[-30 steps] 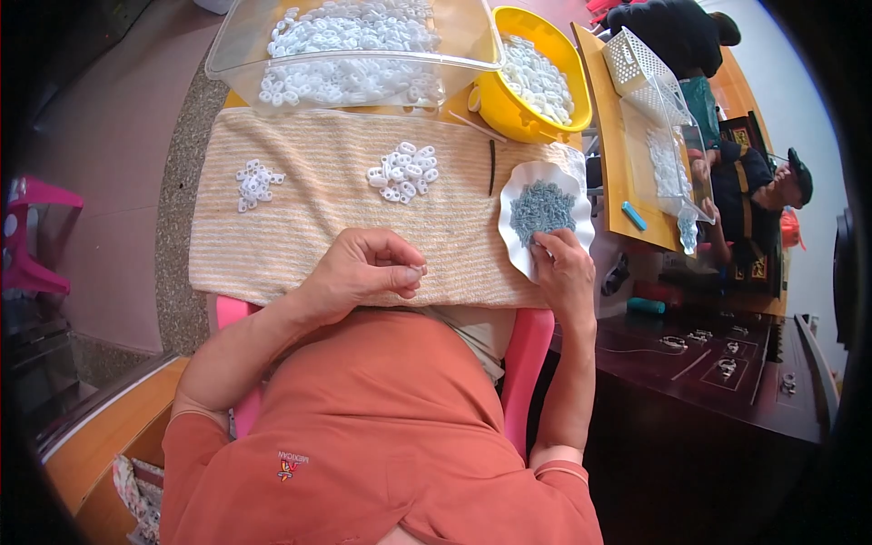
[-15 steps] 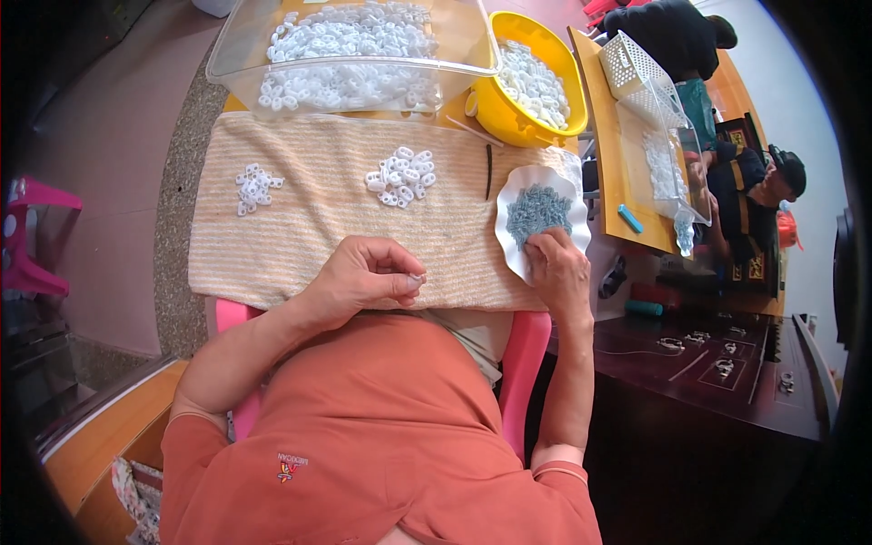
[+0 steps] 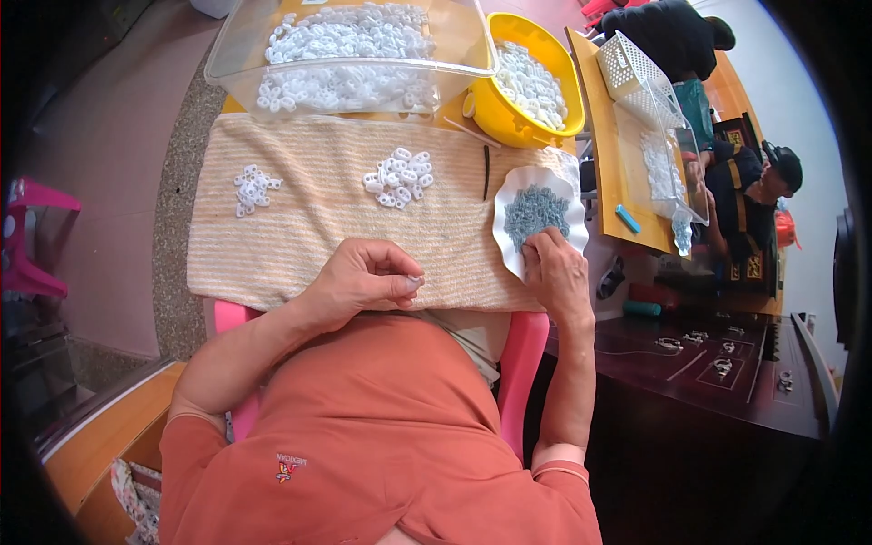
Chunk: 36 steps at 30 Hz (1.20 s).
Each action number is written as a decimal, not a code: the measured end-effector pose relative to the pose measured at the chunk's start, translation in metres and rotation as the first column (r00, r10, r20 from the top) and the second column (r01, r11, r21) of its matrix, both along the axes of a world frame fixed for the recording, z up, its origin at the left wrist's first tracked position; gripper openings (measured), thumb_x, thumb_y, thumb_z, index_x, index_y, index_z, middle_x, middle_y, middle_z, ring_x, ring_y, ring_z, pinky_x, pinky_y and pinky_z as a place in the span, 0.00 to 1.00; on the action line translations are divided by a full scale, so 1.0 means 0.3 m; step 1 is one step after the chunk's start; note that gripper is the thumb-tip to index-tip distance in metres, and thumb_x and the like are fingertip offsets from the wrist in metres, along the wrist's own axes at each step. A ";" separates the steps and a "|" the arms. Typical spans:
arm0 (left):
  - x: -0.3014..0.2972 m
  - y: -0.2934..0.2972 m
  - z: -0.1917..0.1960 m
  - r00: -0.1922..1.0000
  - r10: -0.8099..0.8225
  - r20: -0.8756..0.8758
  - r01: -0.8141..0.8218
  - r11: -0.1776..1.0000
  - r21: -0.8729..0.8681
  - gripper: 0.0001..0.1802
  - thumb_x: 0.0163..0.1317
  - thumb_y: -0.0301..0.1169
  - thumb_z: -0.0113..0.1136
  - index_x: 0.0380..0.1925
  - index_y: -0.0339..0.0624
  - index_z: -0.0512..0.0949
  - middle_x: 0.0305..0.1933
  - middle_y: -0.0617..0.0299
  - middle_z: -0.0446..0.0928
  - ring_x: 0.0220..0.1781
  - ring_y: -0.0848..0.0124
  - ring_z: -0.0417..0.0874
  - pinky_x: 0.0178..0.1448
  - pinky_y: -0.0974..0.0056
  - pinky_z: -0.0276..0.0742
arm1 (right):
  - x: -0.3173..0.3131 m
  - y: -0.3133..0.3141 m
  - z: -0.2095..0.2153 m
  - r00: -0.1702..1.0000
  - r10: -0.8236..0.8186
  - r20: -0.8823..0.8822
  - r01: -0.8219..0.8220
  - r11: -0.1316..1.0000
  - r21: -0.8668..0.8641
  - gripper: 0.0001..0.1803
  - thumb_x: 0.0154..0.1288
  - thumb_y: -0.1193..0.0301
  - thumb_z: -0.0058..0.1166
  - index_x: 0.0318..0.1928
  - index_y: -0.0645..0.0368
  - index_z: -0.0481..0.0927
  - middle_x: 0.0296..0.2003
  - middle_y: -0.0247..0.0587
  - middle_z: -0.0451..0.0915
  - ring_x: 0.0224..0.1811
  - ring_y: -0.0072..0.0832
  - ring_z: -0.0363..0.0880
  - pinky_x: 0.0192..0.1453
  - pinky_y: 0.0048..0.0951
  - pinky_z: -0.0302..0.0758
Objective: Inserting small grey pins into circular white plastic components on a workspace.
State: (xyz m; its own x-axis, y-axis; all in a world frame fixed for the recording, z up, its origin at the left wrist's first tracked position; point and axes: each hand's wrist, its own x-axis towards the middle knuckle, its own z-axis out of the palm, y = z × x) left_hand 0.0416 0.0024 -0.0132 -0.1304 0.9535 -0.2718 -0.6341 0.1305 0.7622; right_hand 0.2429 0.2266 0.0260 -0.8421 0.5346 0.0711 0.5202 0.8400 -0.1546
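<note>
Over the near edge of a striped beige towel [image 3: 272,250], my left hand [image 3: 363,283] is closed in a pinch; a tiny pale piece shows between thumb and forefinger, too small to name. My right hand [image 3: 559,277] reaches over the near rim of a white wavy-edged dish [image 3: 506,252]. Its fingers are drawn together at the small grey-blue pieces [image 3: 536,211] inside, and whatever lies between the fingertips is hidden. Beyond my left hand sits a pile of white oval plastic parts [image 3: 398,178]. Farther left is a smaller pile of white parts [image 3: 255,191].
A clear plastic bin [image 3: 350,71] of white parts stands at the back, beside a yellow tub [image 3: 568,91] holding more. A thin black stick [image 3: 486,173] lies near the dish. At right, people [image 3: 758,182] sit by another table [image 3: 618,195]. Pink stool [image 3: 36,236] at left.
Both hands keep nearly the same places and closed poses. The right fingers shift only slightly at the grey-blue pieces; the whole view slides a little.
</note>
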 end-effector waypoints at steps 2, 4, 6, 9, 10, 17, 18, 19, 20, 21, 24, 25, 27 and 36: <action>0.000 0.001 0.001 1.000 0.005 0.002 -0.005 1.000 -0.005 0.08 0.60 0.23 0.62 0.39 0.33 0.79 0.32 0.60 0.80 0.33 0.75 0.80 0.40 0.71 0.80 | -0.001 -0.001 0.000 1.000 -0.005 -0.006 0.005 1.000 0.004 0.03 0.60 0.73 0.54 0.33 0.59 0.79 0.33 0.43 0.78 0.33 0.46 0.79 0.37 0.42 0.75; 0.000 0.002 0.005 1.000 0.000 -0.009 0.000 1.000 -0.016 0.08 0.60 0.23 0.62 0.38 0.33 0.79 0.32 0.60 0.79 0.33 0.75 0.81 0.40 0.71 0.80 | -0.002 0.001 -0.003 0.998 0.000 -0.056 0.000 1.000 0.005 0.03 0.58 0.73 0.56 0.33 0.59 0.79 0.33 0.43 0.79 0.32 0.46 0.79 0.36 0.41 0.75; 0.000 0.002 0.003 1.000 0.000 -0.004 0.000 1.000 -0.016 0.08 0.60 0.23 0.62 0.38 0.33 0.79 0.32 0.60 0.79 0.33 0.76 0.81 0.40 0.72 0.80 | -0.004 0.005 -0.006 0.994 0.006 -0.106 -0.005 1.000 0.005 0.03 0.57 0.74 0.57 0.33 0.58 0.79 0.33 0.42 0.79 0.32 0.45 0.80 0.36 0.40 0.76; 0.000 0.002 0.001 1.000 0.002 -0.003 -0.002 1.000 -0.014 0.07 0.60 0.23 0.62 0.38 0.33 0.79 0.32 0.60 0.79 0.33 0.75 0.81 0.40 0.72 0.80 | -0.013 0.018 -0.010 0.994 0.028 -0.107 -0.031 0.999 -0.026 0.04 0.55 0.74 0.59 0.32 0.58 0.80 0.32 0.43 0.80 0.32 0.44 0.80 0.36 0.39 0.76; 0.001 0.002 0.000 1.000 0.003 -0.007 -0.004 1.000 -0.013 0.07 0.60 0.23 0.62 0.38 0.33 0.79 0.32 0.60 0.79 0.33 0.75 0.81 0.39 0.71 0.80 | -0.015 0.023 -0.013 0.992 0.038 -0.119 -0.042 0.998 -0.037 0.04 0.55 0.75 0.59 0.32 0.59 0.80 0.31 0.44 0.81 0.32 0.44 0.80 0.36 0.38 0.76; 0.002 0.001 -0.006 1.000 0.000 -0.001 0.000 1.000 -0.003 0.07 0.60 0.23 0.62 0.38 0.33 0.78 0.32 0.60 0.79 0.33 0.75 0.81 0.39 0.72 0.80 | -0.024 0.038 -0.020 0.989 0.069 -0.130 -0.077 0.995 -0.056 0.02 0.54 0.76 0.55 0.29 0.59 0.78 0.28 0.47 0.80 0.32 0.46 0.79 0.35 0.42 0.75; 0.002 0.000 -0.005 1.000 -0.004 0.012 0.004 1.000 -0.007 0.07 0.60 0.23 0.62 0.39 0.33 0.78 0.32 0.60 0.79 0.34 0.75 0.81 0.39 0.72 0.80 | -0.025 0.039 -0.018 0.989 0.070 -0.130 -0.078 0.995 -0.055 0.02 0.54 0.76 0.55 0.29 0.59 0.78 0.28 0.47 0.80 0.32 0.46 0.79 0.35 0.42 0.75; 0.002 0.000 -0.005 1.000 -0.007 0.024 0.008 1.000 -0.011 0.08 0.60 0.23 0.62 0.39 0.33 0.78 0.33 0.61 0.79 0.34 0.75 0.81 0.39 0.72 0.80 | -0.027 0.038 -0.015 0.989 0.074 -0.128 -0.082 0.995 -0.060 0.01 0.54 0.76 0.54 0.29 0.59 0.77 0.27 0.47 0.79 0.31 0.46 0.79 0.35 0.42 0.75; 0.001 0.000 -0.004 1.000 -0.007 0.024 0.007 1.000 -0.009 0.08 0.60 0.23 0.62 0.39 0.33 0.78 0.33 0.61 0.79 0.34 0.75 0.81 0.39 0.72 0.80 | -0.028 0.038 -0.013 0.989 0.077 -0.127 -0.086 0.994 -0.065 0.01 0.54 0.76 0.54 0.29 0.59 0.77 0.27 0.47 0.79 0.31 0.46 0.79 0.35 0.42 0.75; 0.001 0.000 -0.002 0.999 -0.009 0.032 0.009 1.000 -0.006 0.08 0.60 0.23 0.62 0.39 0.33 0.78 0.33 0.61 0.79 0.34 0.75 0.81 0.39 0.72 0.80 | -0.030 0.039 -0.010 0.989 0.078 -0.127 -0.086 0.994 -0.064 0.01 0.54 0.76 0.54 0.29 0.59 0.77 0.27 0.47 0.79 0.31 0.46 0.79 0.35 0.42 0.75; 0.002 -0.001 -0.003 0.999 -0.011 0.035 0.011 1.000 -0.003 0.08 0.60 0.23 0.62 0.39 0.34 0.78 0.33 0.61 0.79 0.34 0.75 0.82 0.39 0.73 0.80 | -0.032 0.041 -0.005 0.991 0.087 -0.104 -0.095 0.993 -0.070 0.01 0.53 0.76 0.54 0.28 0.60 0.77 0.27 0.47 0.79 0.31 0.46 0.79 0.36 0.43 0.75; 0.002 -0.002 -0.005 0.999 -0.011 0.031 0.011 1.000 -0.003 0.08 0.60 0.23 0.62 0.39 0.34 0.78 0.33 0.61 0.79 0.34 0.75 0.82 0.38 0.73 0.80 | -0.033 0.042 -0.004 0.991 0.091 -0.103 -0.098 0.993 -0.068 0.01 0.53 0.77 0.53 0.28 0.60 0.77 0.27 0.47 0.79 0.32 0.46 0.79 0.36 0.43 0.75; 0.003 -0.002 -0.005 0.999 -0.013 0.030 0.013 1.000 -0.008 0.08 0.60 0.23 0.62 0.39 0.34 0.78 0.33 0.61 0.80 0.34 0.75 0.82 0.38 0.73 0.80 | -0.034 0.044 0.002 0.990 0.093 -0.101 -0.100 0.993 -0.065 0.02 0.52 0.77 0.53 0.28 0.60 0.78 0.27 0.47 0.79 0.32 0.46 0.79 0.37 0.42 0.75; 0.003 -0.002 -0.006 1.000 -0.019 0.016 0.020 1.000 -0.019 0.08 0.60 0.23 0.62 0.39 0.34 0.79 0.33 0.61 0.80 0.33 0.76 0.81 0.38 0.73 0.79 | -0.054 0.052 0.024 0.991 0.129 -0.038 -0.132 0.986 -0.100 0.04 0.51 0.78 0.51 0.28 0.62 0.78 0.28 0.50 0.80 0.34 0.48 0.79 0.40 0.43 0.75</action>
State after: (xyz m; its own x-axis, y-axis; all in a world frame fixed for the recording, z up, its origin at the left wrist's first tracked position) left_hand 0.0427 0.0018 -0.0151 -0.1072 0.9504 -0.2919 -0.6435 0.1575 0.7490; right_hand 0.2269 0.2423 0.0331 -0.9032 0.4263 0.0492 0.4009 0.8791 -0.2577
